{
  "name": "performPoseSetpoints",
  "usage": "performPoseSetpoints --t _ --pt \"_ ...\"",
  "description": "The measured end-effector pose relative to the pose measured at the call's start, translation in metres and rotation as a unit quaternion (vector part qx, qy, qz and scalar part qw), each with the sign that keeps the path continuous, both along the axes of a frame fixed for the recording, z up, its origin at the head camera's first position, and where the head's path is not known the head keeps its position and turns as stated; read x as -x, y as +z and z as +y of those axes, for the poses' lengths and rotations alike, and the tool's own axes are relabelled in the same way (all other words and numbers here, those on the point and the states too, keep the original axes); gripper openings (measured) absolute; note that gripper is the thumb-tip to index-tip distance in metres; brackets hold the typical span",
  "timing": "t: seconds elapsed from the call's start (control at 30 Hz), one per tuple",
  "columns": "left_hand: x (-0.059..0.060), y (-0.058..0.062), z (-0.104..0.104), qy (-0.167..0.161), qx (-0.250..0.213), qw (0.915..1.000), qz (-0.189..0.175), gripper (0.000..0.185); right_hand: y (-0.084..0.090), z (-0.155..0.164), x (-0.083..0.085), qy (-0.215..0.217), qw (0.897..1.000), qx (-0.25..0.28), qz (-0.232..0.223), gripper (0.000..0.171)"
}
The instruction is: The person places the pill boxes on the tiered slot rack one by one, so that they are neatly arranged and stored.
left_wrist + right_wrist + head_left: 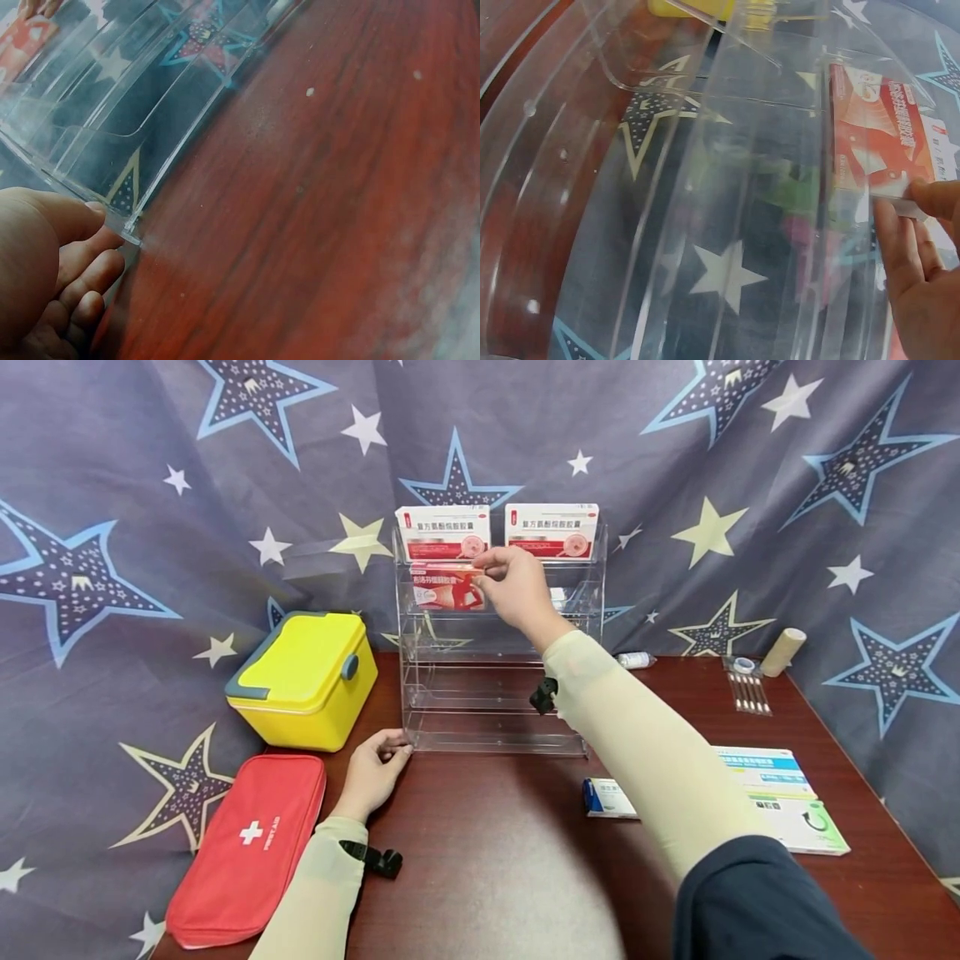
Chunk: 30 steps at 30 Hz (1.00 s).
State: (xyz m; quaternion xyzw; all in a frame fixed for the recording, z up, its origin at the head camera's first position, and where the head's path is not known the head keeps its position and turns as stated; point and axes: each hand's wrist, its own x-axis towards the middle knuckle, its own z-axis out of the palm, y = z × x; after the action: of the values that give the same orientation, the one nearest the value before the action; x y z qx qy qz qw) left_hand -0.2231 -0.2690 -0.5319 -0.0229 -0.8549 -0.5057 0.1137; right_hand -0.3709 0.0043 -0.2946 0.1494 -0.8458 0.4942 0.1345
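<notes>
A clear tiered display rack (495, 743) stands on the table against the curtain. My right hand (517, 589) pinches the right end of a red medicine box (446, 589) between thumb and fingers, at the left of the second tier from the top. In the right wrist view the box (874, 127) faces outward behind the clear plastic, the hand (922, 255) at its end. Down at the rack's lower left corner, my left hand (373, 772) grips the side edge. The left wrist view has its thumb (75, 217) against the clear panel, other fingers curled behind.
Two white-and-red medicine boxes (444, 533) (551, 532) fill the top tier. Left of the rack are a yellow box (307, 677) and a red first-aid pouch (243, 852). Rightward lie a blue-and-white box (609, 798), flat cartons (802, 827), swabs (748, 693) and a bandage roll (783, 652).
</notes>
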Motion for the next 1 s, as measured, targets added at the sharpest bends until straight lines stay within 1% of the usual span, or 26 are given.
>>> performPoseSetpoints --t 0.13,0.3,0.5,0.7,0.8,0.9,1.0 --pt "-0.001 0.0 0.0 0.002 -0.002 1.0 0.004 0.021 -0.004 -0.006 0.002 -0.003 1.0 0.002 0.0 0.016" --pt "-0.001 0.0 0.001 0.004 0.002 0.9999 0.01 0.021 -0.006 -0.009 0.003 0.003 1.0 0.001 0.009 0.018" --pt "0.0 -0.001 0.001 0.001 0.0 1.0 0.006 0.022 -0.006 -0.008 0.003 0.011 1.0 0.012 0.005 0.02" --pt "0.0 0.0 0.002 0.002 -0.002 1.0 0.008 0.022 -0.004 -0.001 0.0 0.023 1.0 0.014 -0.002 0.032" --pt "-0.001 0.001 0.002 0.002 -0.001 1.0 0.008 0.022 -0.001 0.005 -0.003 0.027 1.0 0.005 0.01 0.034" --pt "-0.001 0.001 0.003 0.003 0.0 1.0 0.008 0.023 -0.001 0.014 -0.008 0.031 0.999 -0.012 0.032 0.032" --pt "-0.002 0.0 0.003 0.002 0.004 0.9999 0.009 0.023 -0.002 0.026 -0.013 0.042 0.998 -0.011 0.051 0.031"
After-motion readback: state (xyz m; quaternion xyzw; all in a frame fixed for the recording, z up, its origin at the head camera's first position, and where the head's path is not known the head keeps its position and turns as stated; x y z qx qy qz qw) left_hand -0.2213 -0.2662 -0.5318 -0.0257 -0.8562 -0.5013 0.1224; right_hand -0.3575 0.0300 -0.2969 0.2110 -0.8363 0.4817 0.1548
